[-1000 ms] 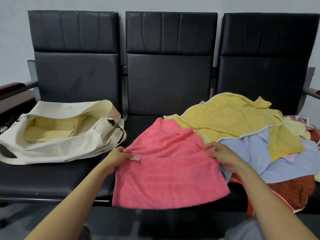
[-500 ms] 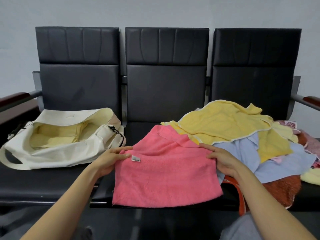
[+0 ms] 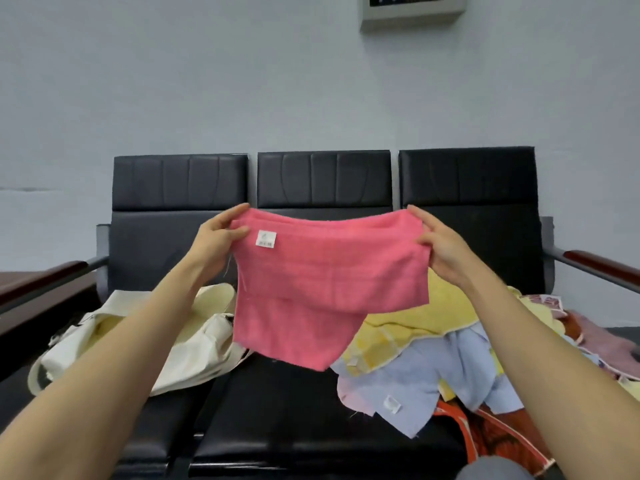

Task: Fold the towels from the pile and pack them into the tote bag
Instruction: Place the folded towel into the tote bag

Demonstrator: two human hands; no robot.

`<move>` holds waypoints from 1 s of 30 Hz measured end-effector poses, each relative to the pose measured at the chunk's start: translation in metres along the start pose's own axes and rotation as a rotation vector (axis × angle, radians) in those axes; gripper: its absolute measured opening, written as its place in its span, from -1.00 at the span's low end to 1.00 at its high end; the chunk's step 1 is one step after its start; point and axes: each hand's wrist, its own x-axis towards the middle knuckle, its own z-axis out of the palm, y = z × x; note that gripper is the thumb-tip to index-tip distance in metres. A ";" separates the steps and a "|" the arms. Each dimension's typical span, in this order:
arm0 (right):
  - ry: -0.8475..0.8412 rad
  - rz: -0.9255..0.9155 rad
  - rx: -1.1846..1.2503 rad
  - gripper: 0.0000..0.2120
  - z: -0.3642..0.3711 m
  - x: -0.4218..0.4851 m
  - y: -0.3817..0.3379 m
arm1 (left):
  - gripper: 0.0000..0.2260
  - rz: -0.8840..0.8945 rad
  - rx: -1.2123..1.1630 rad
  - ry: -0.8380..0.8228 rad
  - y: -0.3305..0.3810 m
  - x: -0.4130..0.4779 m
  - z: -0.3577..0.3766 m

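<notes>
A pink towel (image 3: pixel 322 289) hangs in the air above the middle seat, doubled over, with a white label near its top left corner. My left hand (image 3: pixel 218 242) pinches its top left corner and my right hand (image 3: pixel 438 244) pinches its top right corner. A cream tote bag (image 3: pixel 194 355) lies open on the left seat, partly hidden behind my left forearm. The towel pile (image 3: pixel 433 355) of yellow, light blue, orange and pink cloths covers the right seat.
A three-seat black bench (image 3: pixel 325 181) stands against a pale wall, with wood-topped armrests (image 3: pixel 602 265) at both ends. The middle seat cushion (image 3: pixel 284 403) lies below the hanging towel. A grey wall box (image 3: pixel 412 12) is mounted above.
Both hands have lifted the pink towel off the middle seat into the air, holding it by its top corners. The view has tilted up to show more wall.
</notes>
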 end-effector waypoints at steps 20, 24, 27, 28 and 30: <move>0.225 -0.028 -0.089 -0.70 0.009 0.017 -0.017 | -0.79 0.034 0.143 0.165 0.022 0.025 -0.008; 0.182 -0.083 -0.050 -0.72 0.017 0.021 -0.024 | -0.76 0.063 0.098 0.169 0.017 0.031 -0.007; 0.148 -0.145 -0.029 -0.73 0.020 0.022 -0.029 | -0.79 0.048 0.015 0.163 0.021 0.033 -0.010; 0.155 -0.159 -0.040 -0.72 0.020 0.022 -0.030 | -0.79 0.055 0.024 0.160 0.022 0.032 -0.012; 0.196 -0.180 -0.073 -0.74 0.020 0.019 -0.031 | -0.75 0.080 0.095 0.148 0.024 0.030 -0.016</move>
